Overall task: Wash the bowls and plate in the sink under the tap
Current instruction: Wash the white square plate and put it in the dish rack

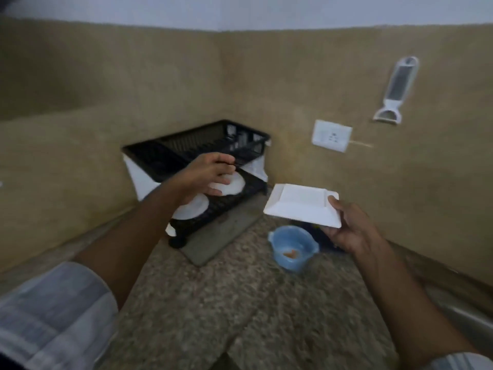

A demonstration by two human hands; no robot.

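Right hand [349,231] pinches square plate [302,205] by its corner, held clear; left hand [206,174], fingers curled on round bowl [230,186], seats it in rack [202,153], likely to drain.

— The speckled grey-brown stone tabletop [186,303]?
— Granular, matt. The black slatted plastic dish rack [213,140] looks dull too.
— At three o'clock of it?
— A smooth, matt white square plate [301,206]; below, a translucent blue plastic tub [293,248].

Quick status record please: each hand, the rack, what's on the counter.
left hand: fingers curled on a round white bowl in the rack's lower tier
right hand: holds a square white plate by its corner, above the counter
rack: black, two tiers, in the corner; another white dish lower down
counter: blue tub
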